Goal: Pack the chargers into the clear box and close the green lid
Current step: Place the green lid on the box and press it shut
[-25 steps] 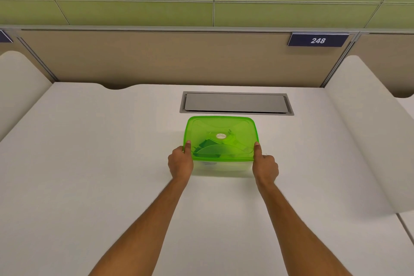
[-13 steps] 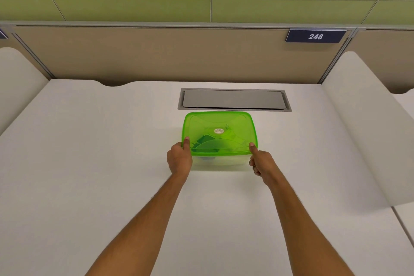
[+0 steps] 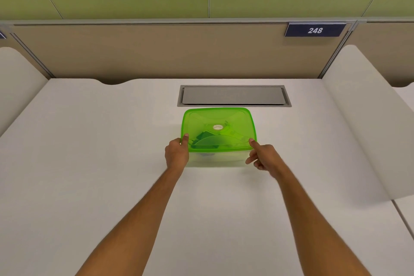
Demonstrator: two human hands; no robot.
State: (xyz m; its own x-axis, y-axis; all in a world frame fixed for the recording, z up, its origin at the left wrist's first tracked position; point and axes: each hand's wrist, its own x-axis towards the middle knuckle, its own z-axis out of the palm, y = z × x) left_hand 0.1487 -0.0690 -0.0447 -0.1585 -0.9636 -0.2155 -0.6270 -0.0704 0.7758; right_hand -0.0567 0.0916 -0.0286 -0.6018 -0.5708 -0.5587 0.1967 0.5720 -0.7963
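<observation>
The clear box [image 3: 218, 159] stands on the white desk [image 3: 89, 163] with the green lid [image 3: 215, 119] lying flat on top of it. Dark charger shapes [image 3: 205, 141] show dimly through the lid. My left hand [image 3: 177, 153] holds the box's near left corner, thumb pressed on the lid's rim. My right hand [image 3: 263, 155] sits at the near right corner with its fingers spread apart; only the thumb tip touches the lid's edge.
A grey cable hatch [image 3: 234, 95] is set into the desk just behind the box. White side dividers [image 3: 358, 119] rise on both sides, and a beige back panel carries a sign reading 248 [image 3: 314, 30].
My right hand has loosened from the box's right corner and its fingers have spread. The left hand and the box have stayed where they were.
</observation>
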